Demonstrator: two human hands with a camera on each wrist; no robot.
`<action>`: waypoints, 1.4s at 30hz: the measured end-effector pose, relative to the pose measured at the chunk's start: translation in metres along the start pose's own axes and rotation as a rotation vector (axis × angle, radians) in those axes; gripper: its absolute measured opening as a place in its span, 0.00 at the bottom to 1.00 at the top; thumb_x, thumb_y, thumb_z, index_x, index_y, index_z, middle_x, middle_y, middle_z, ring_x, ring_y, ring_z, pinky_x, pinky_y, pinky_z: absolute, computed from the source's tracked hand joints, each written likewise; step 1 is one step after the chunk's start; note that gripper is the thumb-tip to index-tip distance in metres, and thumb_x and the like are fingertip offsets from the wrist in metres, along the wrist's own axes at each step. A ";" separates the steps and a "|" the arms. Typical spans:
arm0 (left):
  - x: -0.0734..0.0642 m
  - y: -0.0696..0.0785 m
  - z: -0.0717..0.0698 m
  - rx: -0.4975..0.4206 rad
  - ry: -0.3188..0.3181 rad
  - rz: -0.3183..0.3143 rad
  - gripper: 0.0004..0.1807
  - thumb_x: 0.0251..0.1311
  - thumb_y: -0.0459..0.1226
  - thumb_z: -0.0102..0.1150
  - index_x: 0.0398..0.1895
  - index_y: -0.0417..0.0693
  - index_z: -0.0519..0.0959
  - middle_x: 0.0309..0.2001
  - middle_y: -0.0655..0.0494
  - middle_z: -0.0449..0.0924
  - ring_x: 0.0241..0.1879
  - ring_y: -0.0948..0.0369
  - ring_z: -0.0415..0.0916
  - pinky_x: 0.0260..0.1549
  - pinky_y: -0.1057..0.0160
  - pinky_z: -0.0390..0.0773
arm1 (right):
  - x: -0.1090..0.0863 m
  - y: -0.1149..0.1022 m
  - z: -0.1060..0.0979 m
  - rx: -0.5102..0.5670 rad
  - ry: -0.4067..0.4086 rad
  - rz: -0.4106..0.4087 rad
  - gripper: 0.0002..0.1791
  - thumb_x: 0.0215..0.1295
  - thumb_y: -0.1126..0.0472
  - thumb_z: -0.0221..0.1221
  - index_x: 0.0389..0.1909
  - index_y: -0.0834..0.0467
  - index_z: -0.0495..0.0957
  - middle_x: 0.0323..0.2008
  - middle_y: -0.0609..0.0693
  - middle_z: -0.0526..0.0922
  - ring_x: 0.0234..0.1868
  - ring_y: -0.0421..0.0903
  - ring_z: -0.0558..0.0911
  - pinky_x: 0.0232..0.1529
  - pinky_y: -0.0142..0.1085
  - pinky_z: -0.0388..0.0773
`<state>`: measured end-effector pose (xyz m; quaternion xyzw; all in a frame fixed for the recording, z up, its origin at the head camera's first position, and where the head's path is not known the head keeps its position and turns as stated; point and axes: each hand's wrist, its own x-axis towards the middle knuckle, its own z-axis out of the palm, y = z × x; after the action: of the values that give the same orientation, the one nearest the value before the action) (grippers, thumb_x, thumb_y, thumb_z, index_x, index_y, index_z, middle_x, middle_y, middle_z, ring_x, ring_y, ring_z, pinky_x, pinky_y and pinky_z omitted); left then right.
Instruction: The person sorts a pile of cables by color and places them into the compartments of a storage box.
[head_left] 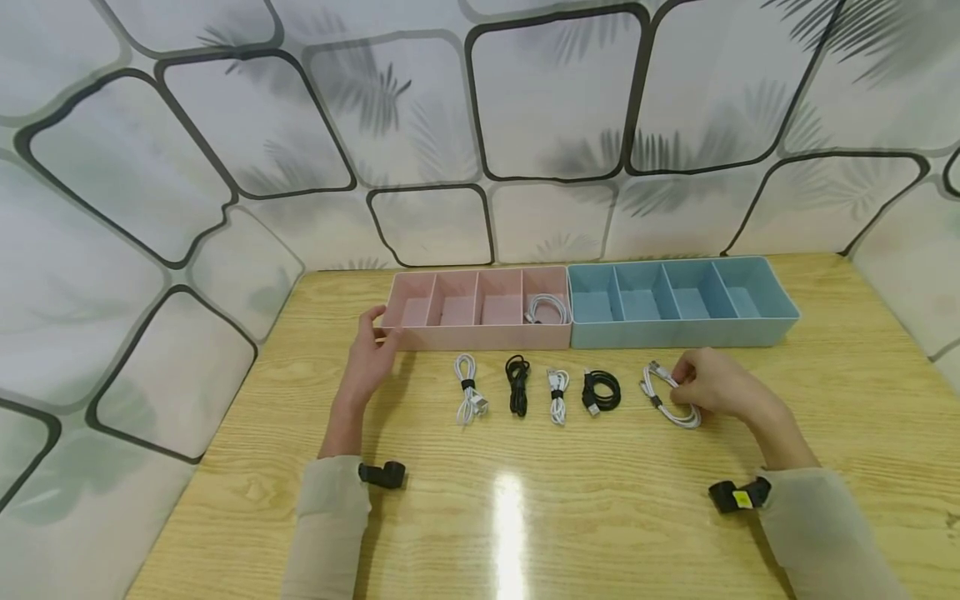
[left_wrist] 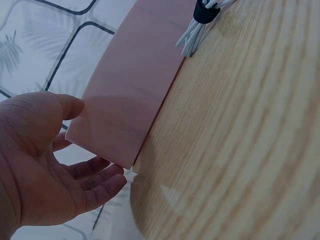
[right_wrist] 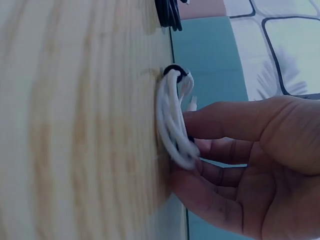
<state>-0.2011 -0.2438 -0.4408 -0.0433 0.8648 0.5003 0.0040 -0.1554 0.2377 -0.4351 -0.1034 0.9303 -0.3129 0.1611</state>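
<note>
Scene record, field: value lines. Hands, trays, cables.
Left hand: touching left end of pink rectangular four-compartment tray
Right hand: pinching white coiled cable
Blue rectangular four-compartment tray: at pink tray's right end
Pink tray's rightmost compartment: pale grey coiled cable
Unheld cable row, left to right: white bundled cable, black bundled cable, second white bundled cable, black coiled cable
</note>
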 end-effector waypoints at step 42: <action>-0.002 0.000 0.000 0.009 0.007 0.023 0.31 0.75 0.44 0.46 0.76 0.48 0.52 0.59 0.33 0.69 0.60 0.41 0.71 0.51 0.50 0.73 | -0.010 0.003 -0.016 0.411 -0.114 -0.043 0.14 0.78 0.65 0.46 0.56 0.67 0.57 0.45 0.68 0.80 0.38 0.54 0.84 0.32 0.46 0.84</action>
<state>-0.1987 -0.2432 -0.4404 -0.0353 0.8674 0.4964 -0.0047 -0.1524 0.2519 -0.4229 -0.1059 0.8338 -0.4931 0.2244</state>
